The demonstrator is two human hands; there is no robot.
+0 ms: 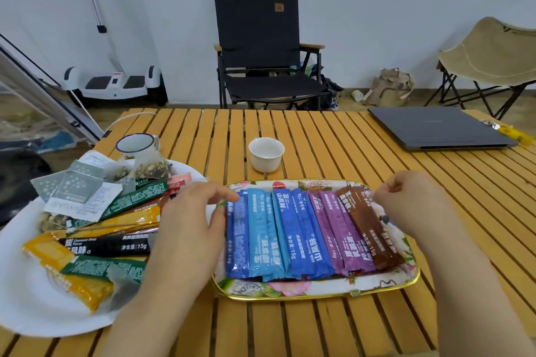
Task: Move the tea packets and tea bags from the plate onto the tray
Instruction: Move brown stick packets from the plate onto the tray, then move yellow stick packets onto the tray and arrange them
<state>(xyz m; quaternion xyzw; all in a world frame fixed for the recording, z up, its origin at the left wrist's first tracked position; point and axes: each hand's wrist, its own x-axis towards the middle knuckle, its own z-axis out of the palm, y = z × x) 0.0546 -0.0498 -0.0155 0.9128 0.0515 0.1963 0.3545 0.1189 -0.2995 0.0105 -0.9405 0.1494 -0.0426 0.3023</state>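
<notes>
Nearest, on the left: white plate [26, 307] on the slatted wooden table [319, 327], still heaped with yellow packets [87, 291], green packets [107, 266], a black packet [107, 246], gold and copper sticks [130, 222] and a pink one at the far edge. Beside it on the right: floral tray [319, 288] with a gold rim, carrying a neat side-by-side row of about 9 stick packets: dark blue [237, 238], light blue [264, 238], more blue [304, 235], purple [339, 232], brown [368, 229].

Over the gap between plate and tray: left hand [188, 220], fingers straight, resting against the dark blue packet at the row's left end, gripping nothing. At the tray's right far corner: right hand [412, 203], fingers curled at the brown packet's top; pinching it or merely nudging, cannot tell. Likely squaring up the row.

Judged progress: roughly half done. Left on the plate: a dozen or so stick packets, plus, farther back, the silver-grey starred sachets [69, 185], paper tags and mesh tea bags [150, 168] with loose leaf inside, none of which is on the tray yet. Little bare tray left, so stacking looks necessary.

Farther: enamel mug [136, 143] behind the plate, small white cup [266, 153] beyond the tray, closed laptop [435, 127] far right. Beyond the table: black folding chair [258, 46], beige chair [493, 55], white self-balancing scooter [113, 81].
</notes>
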